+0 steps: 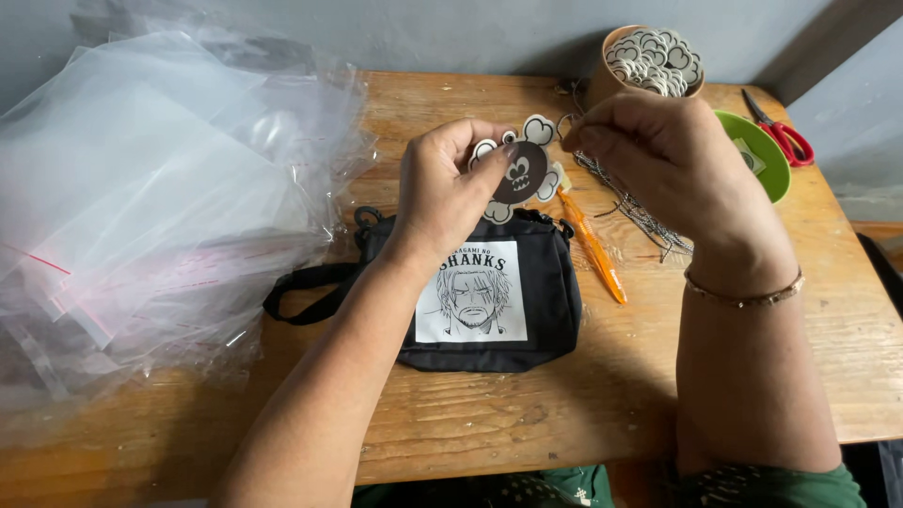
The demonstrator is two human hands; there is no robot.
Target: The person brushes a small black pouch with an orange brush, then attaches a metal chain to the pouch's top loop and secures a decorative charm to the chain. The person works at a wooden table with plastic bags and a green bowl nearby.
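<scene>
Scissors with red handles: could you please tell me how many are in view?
1: the red-handled metal scissors lie at the far right edge of the wooden table, beside the green bowl. Others may be hidden under the clear plastic bags.

Soft even daylight, faint shadows under the arms, glare on plastic bags (141,188), sharp focus

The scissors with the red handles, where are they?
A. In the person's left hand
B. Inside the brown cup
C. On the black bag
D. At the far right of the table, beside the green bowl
D: the red-handled scissors lie on the wooden table at its far right edge, just past the green bowl, away from both hands and the black bag.
</scene>
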